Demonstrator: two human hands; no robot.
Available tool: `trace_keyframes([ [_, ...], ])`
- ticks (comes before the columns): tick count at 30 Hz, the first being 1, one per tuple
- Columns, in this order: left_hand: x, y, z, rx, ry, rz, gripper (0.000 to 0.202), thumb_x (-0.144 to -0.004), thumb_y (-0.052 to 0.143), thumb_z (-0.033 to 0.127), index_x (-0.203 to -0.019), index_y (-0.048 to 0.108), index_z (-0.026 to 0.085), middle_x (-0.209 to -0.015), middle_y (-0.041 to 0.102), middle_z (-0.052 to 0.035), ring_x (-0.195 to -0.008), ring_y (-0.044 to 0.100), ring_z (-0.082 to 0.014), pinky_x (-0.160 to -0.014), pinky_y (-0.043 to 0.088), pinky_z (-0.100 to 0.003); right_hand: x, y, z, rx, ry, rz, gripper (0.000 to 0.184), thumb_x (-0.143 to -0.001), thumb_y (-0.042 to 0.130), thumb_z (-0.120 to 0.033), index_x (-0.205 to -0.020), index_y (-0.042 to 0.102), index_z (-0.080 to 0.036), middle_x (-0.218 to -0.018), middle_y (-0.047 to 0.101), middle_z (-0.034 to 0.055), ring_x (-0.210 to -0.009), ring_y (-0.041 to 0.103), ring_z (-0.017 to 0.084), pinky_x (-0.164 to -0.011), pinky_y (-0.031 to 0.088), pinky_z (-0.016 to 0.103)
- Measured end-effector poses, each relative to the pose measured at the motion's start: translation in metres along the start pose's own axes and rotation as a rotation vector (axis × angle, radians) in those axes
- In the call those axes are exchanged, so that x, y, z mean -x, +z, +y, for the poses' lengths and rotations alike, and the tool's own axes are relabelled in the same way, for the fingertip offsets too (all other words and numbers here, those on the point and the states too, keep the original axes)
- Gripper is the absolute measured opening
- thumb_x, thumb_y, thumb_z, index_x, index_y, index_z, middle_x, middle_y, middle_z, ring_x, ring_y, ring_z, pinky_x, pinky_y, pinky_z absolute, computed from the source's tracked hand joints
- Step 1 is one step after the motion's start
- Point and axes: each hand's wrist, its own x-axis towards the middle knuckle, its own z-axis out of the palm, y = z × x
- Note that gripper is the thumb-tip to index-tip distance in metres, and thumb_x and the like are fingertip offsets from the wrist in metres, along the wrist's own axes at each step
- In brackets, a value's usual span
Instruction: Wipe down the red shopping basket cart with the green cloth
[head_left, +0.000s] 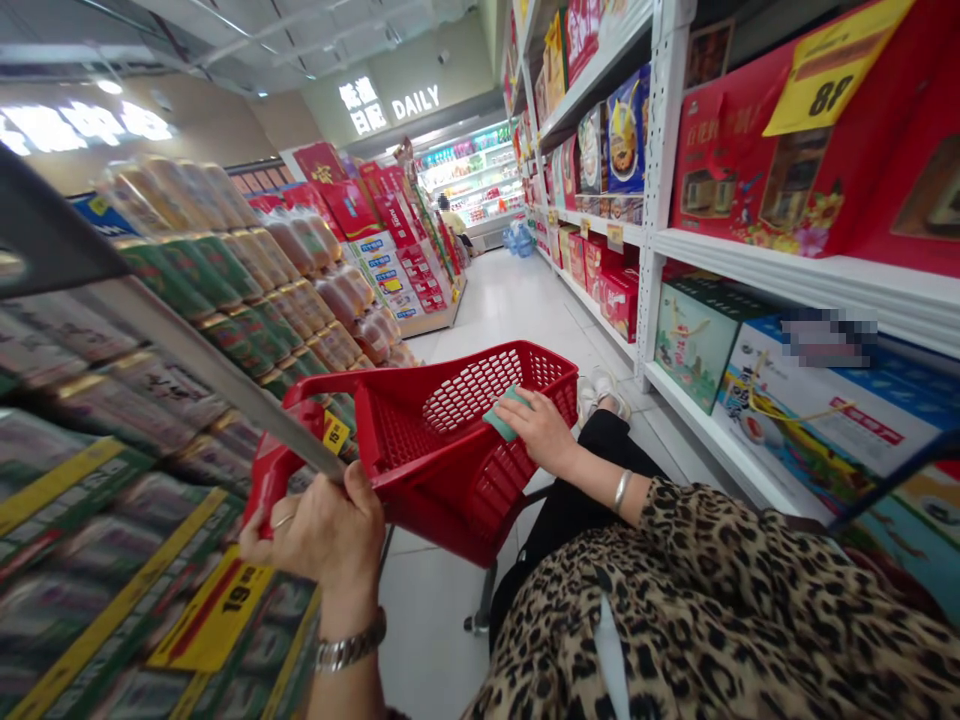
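My left hand (pixel 322 530), with a ring on one finger and a metal wristwatch, is shut around the handle (pixel 276 478) of a red plastic shopping basket on wheels (pixel 427 450). My right hand (pixel 536 430), with a metal bangle at the wrist, is over the far part of the basket. It holds a small, flat teal item (pixel 504 413), perhaps a cloth, between its fingers. No other contents show in the basket. A leopard-print garment (pixel 675 600) fills the lower right.
Stacked drink cartons (pixel 165 330) and a yellow price tag (pixel 214 615) line the left shelves. White shelves (pixel 660 170) with boxed gift sets stand on the right. A white tiled aisle (pixel 495 310) runs ahead to a person (pixel 452 220) in the distance.
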Motion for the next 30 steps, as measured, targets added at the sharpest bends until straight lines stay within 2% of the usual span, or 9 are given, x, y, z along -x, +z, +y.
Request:
trace_keyframes([
  [3, 0.004, -0.001, 0.003, -0.127, -0.003, 0.118, 0.042, -0.096, 0.04, 0.052, -0.067, 0.051, 0.024, -0.059, 0.053, -0.0054, -0.064, 0.045, -0.0222, -0.079, 0.034, -0.046, 0.002, -0.008, 0.019, 0.052, 0.088, -0.047, 0.047, -0.098, 0.047, -0.004, -0.135, 0.066, -0.025, -0.145, 0.064, 0.005, -0.141, 0.046, 0.027, -0.113, 0.038, 0.049],
  [8, 0.009, -0.002, 0.013, -0.134, 0.021, 0.105, 0.041, -0.097, 0.04, 0.049, -0.069, 0.053, 0.023, -0.06, 0.056, -0.0064, -0.063, 0.046, -0.0229, -0.08, 0.035, -0.045, -0.007, -0.023, 0.042, 0.105, 0.301, -0.137, 0.051, -0.095, 0.043, -0.002, -0.136, 0.066, -0.023, -0.148, 0.061, 0.007, -0.142, 0.044, 0.031, -0.113, 0.035, 0.053],
  [11, 0.01, -0.001, 0.02, -0.132, 0.022, 0.11, 0.039, -0.097, 0.039, 0.048, -0.068, 0.051, 0.024, -0.06, 0.057, -0.0064, -0.062, 0.046, -0.0229, -0.079, 0.035, -0.044, -0.014, -0.027, 0.039, 0.11, 0.359, -0.149, 0.051, -0.094, 0.041, -0.003, -0.133, 0.068, -0.023, -0.145, 0.063, 0.008, -0.14, 0.043, 0.031, -0.114, 0.032, 0.055],
  [13, 0.01, -0.001, 0.023, -0.143, 0.03, 0.113, 0.04, -0.097, 0.038, 0.049, -0.066, 0.047, 0.025, -0.059, 0.057, -0.007, -0.061, 0.046, -0.023, -0.079, 0.035, -0.044, -0.016, -0.028, 0.026, 0.094, 0.355, -0.155, 0.049, -0.094, 0.041, -0.003, -0.13, 0.069, -0.024, -0.144, 0.064, 0.0066, -0.14, 0.042, 0.032, -0.114, 0.031, 0.055],
  [16, 0.011, 0.0, 0.023, -0.128, 0.034, 0.118, 0.04, -0.096, 0.04, 0.049, -0.065, 0.045, 0.026, -0.059, 0.056, -0.0071, -0.061, 0.045, -0.023, -0.078, 0.035, -0.044, -0.017, -0.029, -0.008, 0.036, 0.306, -0.176, 0.048, -0.093, 0.044, -0.003, -0.13, 0.068, -0.024, -0.144, 0.064, 0.0048, -0.14, 0.042, 0.032, -0.111, 0.033, 0.051],
  [24, 0.014, -0.002, 0.018, -0.182, 0.047, 0.138, 0.038, -0.096, 0.043, 0.047, -0.067, 0.049, 0.024, -0.061, 0.058, -0.0071, -0.067, 0.049, -0.0244, -0.082, 0.034, -0.045, -0.03, -0.036, -0.113, -0.201, -0.03, -0.13, 0.044, -0.097, 0.052, -0.01, -0.137, 0.064, -0.024, -0.146, 0.063, 0.0038, -0.137, 0.043, 0.029, -0.108, 0.037, 0.046],
  [27, 0.014, -0.002, 0.013, -0.188, 0.048, 0.134, 0.038, -0.097, 0.042, 0.046, -0.066, 0.047, 0.025, -0.061, 0.058, -0.0077, -0.069, 0.048, -0.0249, -0.082, 0.034, -0.045, -0.037, -0.035, -0.132, -0.23, -0.138, -0.091, 0.041, -0.099, 0.055, -0.014, -0.137, 0.063, -0.024, -0.145, 0.063, 0.0033, -0.137, 0.044, 0.029, -0.107, 0.039, 0.045],
  [30, 0.013, -0.004, 0.008, -0.158, 0.055, 0.132, 0.04, -0.096, 0.041, 0.048, -0.064, 0.044, 0.025, -0.06, 0.056, -0.0075, -0.07, 0.049, -0.026, -0.084, 0.035, -0.048, -0.037, -0.03, -0.133, -0.208, -0.226, -0.039, 0.037, -0.102, 0.054, -0.019, -0.138, 0.063, -0.027, -0.144, 0.064, 0.003, -0.138, 0.044, 0.026, -0.107, 0.04, 0.044],
])
